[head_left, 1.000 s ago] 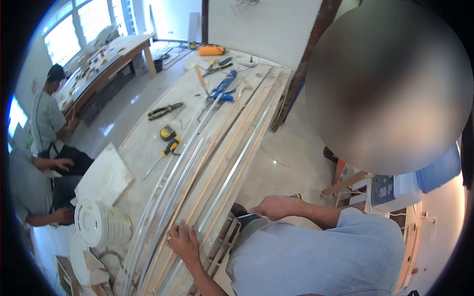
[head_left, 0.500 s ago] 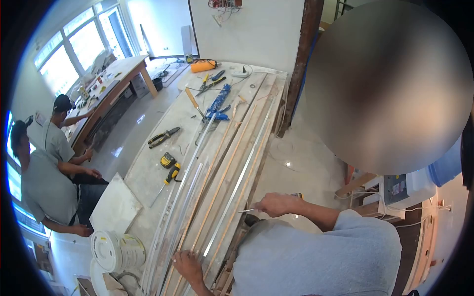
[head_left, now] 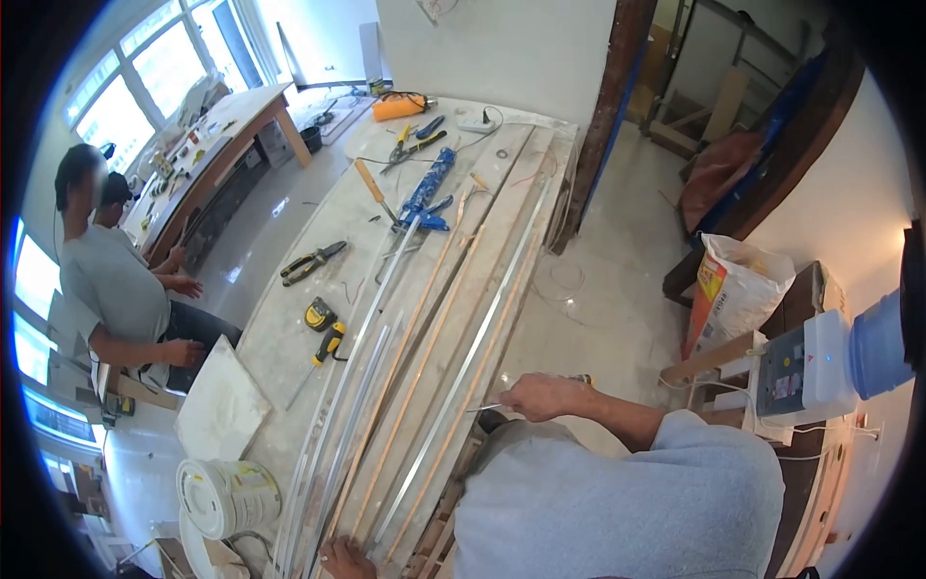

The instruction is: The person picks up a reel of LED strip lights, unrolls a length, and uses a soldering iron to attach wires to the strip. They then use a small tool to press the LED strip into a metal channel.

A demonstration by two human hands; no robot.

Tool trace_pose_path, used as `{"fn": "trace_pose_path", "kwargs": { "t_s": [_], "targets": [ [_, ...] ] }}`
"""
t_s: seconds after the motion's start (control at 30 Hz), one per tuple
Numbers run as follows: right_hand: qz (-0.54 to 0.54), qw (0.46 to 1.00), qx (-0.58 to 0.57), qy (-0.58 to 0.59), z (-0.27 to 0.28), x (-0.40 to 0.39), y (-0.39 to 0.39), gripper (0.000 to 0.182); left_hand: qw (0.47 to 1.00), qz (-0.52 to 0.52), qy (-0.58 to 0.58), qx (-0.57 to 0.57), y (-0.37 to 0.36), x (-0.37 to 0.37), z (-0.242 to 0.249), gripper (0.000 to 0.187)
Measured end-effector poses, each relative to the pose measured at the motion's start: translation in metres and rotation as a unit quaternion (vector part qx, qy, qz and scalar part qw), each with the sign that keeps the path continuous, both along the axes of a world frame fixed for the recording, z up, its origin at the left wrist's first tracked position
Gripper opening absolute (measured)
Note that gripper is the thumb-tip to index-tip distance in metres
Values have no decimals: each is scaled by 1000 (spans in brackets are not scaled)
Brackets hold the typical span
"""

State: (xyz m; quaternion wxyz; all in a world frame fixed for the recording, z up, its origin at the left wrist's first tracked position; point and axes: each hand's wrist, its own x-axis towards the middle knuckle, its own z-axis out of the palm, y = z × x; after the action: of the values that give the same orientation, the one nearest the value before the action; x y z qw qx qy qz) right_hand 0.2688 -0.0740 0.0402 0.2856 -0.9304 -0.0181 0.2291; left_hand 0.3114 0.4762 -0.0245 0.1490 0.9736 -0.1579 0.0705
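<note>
My right hand is closed around a screwdriver with a yellow-and-black handle end; its thin metal shaft points left over the edge of the workbench. At the bottom edge, partly cut off, my left hand has its bent fingers at the lower end of a thin wooden strip. Beside that lie a shiny metal strip and several clear or white strips. A blue caulking gun rests near their far ends.
Pliers, a tape measure and another screwdriver lie on the bench. A lidded bucket and a square tile are at left. Two people stand beyond. At right are a sack and a water dispenser.
My left hand has moved down and slightly left along the strips. The large blurred shape at upper right is gone. The nearer person at left has shifted, with the head now higher.
</note>
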Motion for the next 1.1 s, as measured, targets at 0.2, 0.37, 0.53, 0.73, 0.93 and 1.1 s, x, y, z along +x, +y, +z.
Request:
{"fn": "trace_pose_path", "kwargs": {
  "t_s": [0.2, 0.37, 0.53, 0.73, 0.93, 1.1],
  "targets": [
    [10, 999, 30, -7, -2, 10, -21, 31, 997, -61, -27, -49, -117, 20, 40, 36],
    [-7, 997, 78, -28, -5, 21, -34, 21, 989, -121, -40, -74, -224, 60, 33, 40],
    [-22, 993, 113, -39, -3, 26, -55, 23, 993, -102, -35, -43, -275, 69, 22, 41],
    [-8, 991, 124, -40, -21, 32, -77, 26, 996, -42, -11, -76, -278, 73, 8, 30],
    [-8, 992, 121, -48, -31, 46, -93, 32, 993, -60, -16, -102, -280, 78, 13, 23],
    [-20, 993, 108, -47, -18, 54, -103, 32, 994, -65, -21, -81, -281, 81, 18, 21]
  ]
}}
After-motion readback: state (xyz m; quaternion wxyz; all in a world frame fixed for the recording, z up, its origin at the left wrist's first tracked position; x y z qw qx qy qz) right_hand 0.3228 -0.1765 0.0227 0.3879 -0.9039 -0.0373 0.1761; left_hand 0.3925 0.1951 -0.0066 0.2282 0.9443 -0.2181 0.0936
